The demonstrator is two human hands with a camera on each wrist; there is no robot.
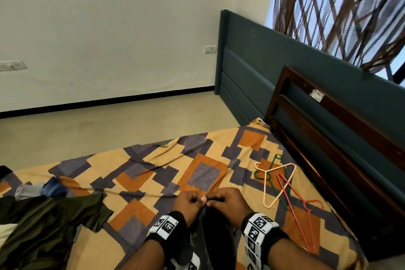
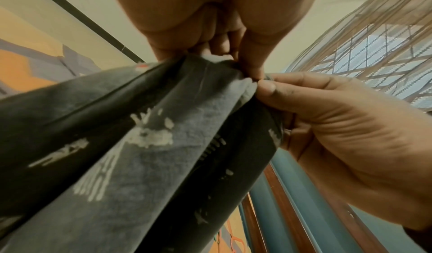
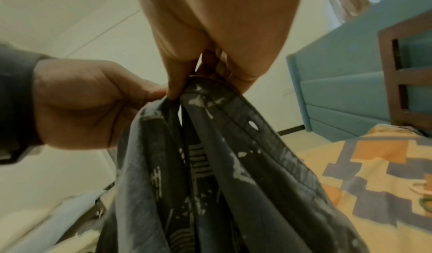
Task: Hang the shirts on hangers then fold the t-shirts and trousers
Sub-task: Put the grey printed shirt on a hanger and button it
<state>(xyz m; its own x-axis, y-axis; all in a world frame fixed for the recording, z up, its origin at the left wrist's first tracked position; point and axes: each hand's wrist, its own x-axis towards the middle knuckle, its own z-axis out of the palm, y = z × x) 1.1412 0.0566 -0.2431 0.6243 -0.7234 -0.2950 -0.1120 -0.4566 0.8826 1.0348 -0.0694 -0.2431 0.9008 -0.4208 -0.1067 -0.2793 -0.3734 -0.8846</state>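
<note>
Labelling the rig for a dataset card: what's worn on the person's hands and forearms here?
Left hand and right hand are bare, no gloves or rings visible. Each wrist carries a black fabric wrist band faced with white square tiles printed with black fiducial markers. Forearms below the bands are bare, no sleeves visible.

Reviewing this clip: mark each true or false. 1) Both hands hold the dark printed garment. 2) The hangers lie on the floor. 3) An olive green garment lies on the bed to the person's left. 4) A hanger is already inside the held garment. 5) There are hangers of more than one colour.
1) True: the left hand and right hand both pinch the dark printed garment at its top edge.
2) False: the hangers lie on the bed, near the headboard.
3) True: the olive green garment lies there.
4) False: no hanger shows in it.
5) True: peach, green and red.
</note>
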